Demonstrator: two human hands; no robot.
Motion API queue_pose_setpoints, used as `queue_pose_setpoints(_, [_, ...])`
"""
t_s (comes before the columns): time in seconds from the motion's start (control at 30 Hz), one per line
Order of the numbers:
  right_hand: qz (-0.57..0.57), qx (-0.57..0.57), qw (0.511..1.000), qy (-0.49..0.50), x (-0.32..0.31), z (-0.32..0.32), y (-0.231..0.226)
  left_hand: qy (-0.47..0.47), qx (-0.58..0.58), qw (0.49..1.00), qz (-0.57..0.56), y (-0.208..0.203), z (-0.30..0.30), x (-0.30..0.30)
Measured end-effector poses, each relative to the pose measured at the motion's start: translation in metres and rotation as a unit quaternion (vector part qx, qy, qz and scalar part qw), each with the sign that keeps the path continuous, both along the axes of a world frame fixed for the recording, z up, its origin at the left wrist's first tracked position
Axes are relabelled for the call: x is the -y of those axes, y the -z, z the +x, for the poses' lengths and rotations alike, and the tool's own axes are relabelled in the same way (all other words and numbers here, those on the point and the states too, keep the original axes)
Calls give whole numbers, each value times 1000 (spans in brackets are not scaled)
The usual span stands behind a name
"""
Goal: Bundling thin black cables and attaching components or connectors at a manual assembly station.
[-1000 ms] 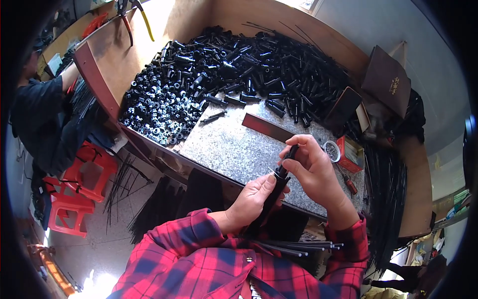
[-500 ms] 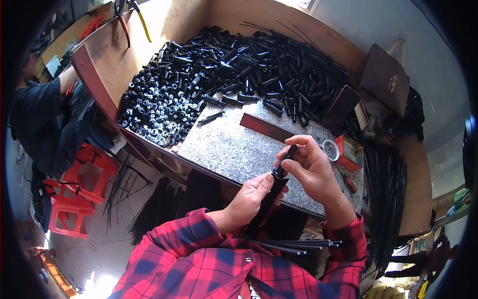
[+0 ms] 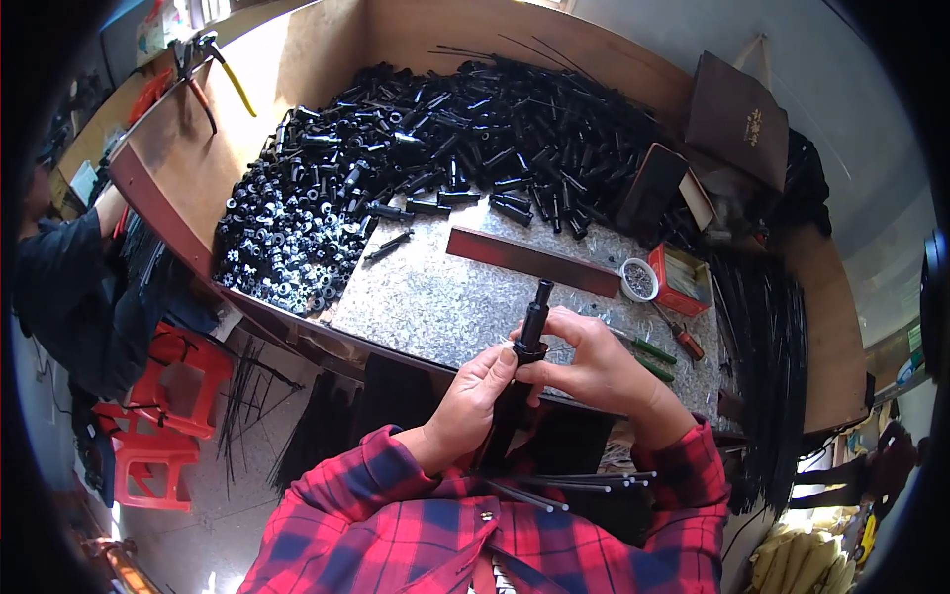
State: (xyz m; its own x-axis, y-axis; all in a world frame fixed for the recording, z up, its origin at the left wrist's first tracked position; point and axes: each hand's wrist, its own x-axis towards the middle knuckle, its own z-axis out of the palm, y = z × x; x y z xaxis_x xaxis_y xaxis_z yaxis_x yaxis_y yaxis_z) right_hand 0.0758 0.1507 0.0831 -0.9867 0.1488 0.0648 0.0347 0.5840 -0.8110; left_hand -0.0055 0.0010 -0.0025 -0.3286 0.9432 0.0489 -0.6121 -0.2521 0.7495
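Note:
My left hand (image 3: 473,398) is closed around a black tubular part with a wider collar, standing nearly upright in front of my chest. The slim upper end of this black tubular part (image 3: 535,319) rises above my fingers. My right hand (image 3: 606,368) grips the same part from the right at the collar, thumb and fingers bent around it. A thin, pale wire-like bit shows near the collar, too small to make out. The lower end of the part is hidden behind my left hand and against dark things below. Several grey-tipped black rods (image 3: 584,483) lie across my lap.
Ahead lie heaps of black tubes (image 3: 495,148) and small rings (image 3: 282,247). On the speckled tabletop (image 3: 396,297) are a red-brown bar (image 3: 529,262), a white cup (image 3: 638,280), a red box (image 3: 683,280), green-handled pliers (image 3: 648,356) and a screwdriver (image 3: 690,345). Another person (image 3: 74,267) sits at left.
My right hand has moved down from the slim upper tip of the part to its collar, uncovering the tip. The part stands more upright. The whole view has shifted slightly.

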Motion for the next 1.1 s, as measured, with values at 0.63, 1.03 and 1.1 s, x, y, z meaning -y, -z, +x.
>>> queue_pose_setpoints(0.63, [-335, 8, 927, 166, 25, 13, 81, -48, 6, 999, -4, -7, -6, 2])
queue_pose_setpoints(1.03, [-423, -55, 898, 110, 43, 12, 74, -73, 28, 997, 17, 2, -10, 4])
queue_pose_setpoints(1.1, [-419, -58, 900, 109, 43, 12, 76, -28, 62, 997, 25, 11, -17, 6])
